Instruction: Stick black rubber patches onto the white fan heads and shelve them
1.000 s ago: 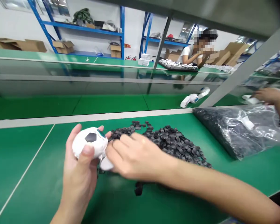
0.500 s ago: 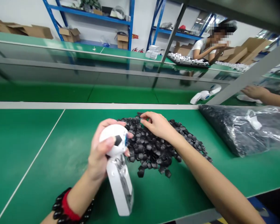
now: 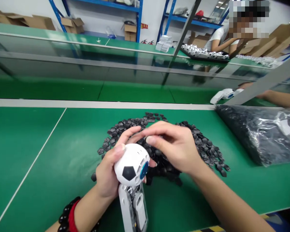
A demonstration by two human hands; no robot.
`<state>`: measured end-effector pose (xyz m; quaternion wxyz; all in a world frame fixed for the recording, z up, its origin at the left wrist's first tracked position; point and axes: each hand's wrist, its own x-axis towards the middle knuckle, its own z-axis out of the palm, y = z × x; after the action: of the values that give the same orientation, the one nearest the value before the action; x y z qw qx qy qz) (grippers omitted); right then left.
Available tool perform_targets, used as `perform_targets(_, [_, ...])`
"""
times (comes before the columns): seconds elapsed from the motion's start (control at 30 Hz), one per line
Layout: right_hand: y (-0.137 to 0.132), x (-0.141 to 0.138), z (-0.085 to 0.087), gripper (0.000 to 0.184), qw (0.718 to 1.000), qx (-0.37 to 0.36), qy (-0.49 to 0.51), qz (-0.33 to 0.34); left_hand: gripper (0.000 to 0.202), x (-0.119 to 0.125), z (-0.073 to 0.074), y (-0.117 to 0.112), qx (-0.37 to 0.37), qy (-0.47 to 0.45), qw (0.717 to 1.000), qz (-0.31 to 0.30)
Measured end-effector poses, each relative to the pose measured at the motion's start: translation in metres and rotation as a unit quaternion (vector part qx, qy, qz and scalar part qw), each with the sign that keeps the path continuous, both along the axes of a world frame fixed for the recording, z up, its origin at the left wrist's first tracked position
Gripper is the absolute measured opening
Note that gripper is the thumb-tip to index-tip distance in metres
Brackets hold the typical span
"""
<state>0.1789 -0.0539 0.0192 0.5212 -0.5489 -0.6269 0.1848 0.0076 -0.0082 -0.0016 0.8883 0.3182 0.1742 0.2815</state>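
Note:
My left hand (image 3: 108,174) grips a white toy (image 3: 132,167) with a football-patterned round head and a blue disc on its side; its long handle points toward me with the inside showing. My right hand (image 3: 174,145) hovers just above and behind the ball head, thumb and forefinger pinched together, apparently on a small black piece that I cannot make out clearly. A pile of small black plastic pieces (image 3: 203,143) lies on the green table (image 3: 50,161) right behind both hands.
A clear plastic bag of black parts (image 3: 258,132) lies at the right. Another white toy (image 3: 223,95) rests beyond the white strip, near another person's arm (image 3: 277,98). A seated person (image 3: 222,42) works at a far bench. Blue shelves with cartons stand behind.
My right hand came back from the far side of the pile to the toy's ball head. My left hand turned the toy so the black pentagon faces me.

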Motion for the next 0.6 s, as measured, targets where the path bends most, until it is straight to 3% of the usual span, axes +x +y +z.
perform_targets(0.07, [-0.007,-0.015,-0.001,0.011,0.993,0.092,0.06,0.028,0.065,0.0,0.002,0.0,-0.012,0.007,1.0,-0.01])
perform_targets(0.13, [-0.009,-0.024,-0.005,0.014,0.987,0.149,0.056,0.037,0.064,0.0,0.002,0.0,-0.01,0.01,1.0,-0.001])
perform_targets(0.23, [-0.006,-0.023,-0.013,0.009,0.975,0.208,-0.015,0.077,0.05,0.002,0.001,-0.001,0.01,0.005,0.999,0.047])
perform_targets(0.37, [-0.002,-0.011,-0.02,0.035,0.959,0.242,-0.096,0.111,0.04,0.002,-0.002,0.0,0.062,-0.012,0.996,0.065])
perform_targets(0.5, [-0.001,-0.006,-0.026,0.051,0.951,0.23,-0.15,0.144,0.04,-0.003,-0.005,0.003,0.178,-0.002,0.98,0.088])
perform_targets(0.6, [-0.003,-0.007,-0.03,0.053,0.95,0.222,-0.18,0.129,0.038,-0.01,-0.004,0.006,0.313,0.045,0.938,0.141])
